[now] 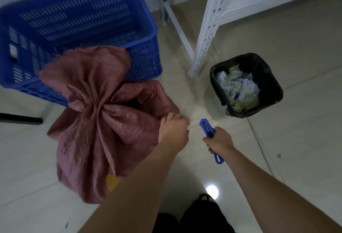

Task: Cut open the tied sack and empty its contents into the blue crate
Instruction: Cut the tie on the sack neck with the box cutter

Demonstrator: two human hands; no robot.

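A reddish-brown woven sack [103, 121] stands on the floor, its neck bunched and gathered at the middle. Behind it sits the empty blue slotted crate [79, 29], the sack's upper flap leaning against the crate's front wall. My left hand [173, 129] is at the sack's right edge with its fingers closed, and I cannot tell what is in them. My right hand [219, 141] is to the right of the sack, gripping a blue utility knife [209, 130] that points up and away from me; its blade is not visible.
A black bin [246, 84] lined with a black bag and holding plastic scraps stands at the right. A white metal shelf leg [205, 34] rises between crate and bin. A thin cable [259, 144] runs along the tiled floor. My foot [205, 198] shows at the bottom.
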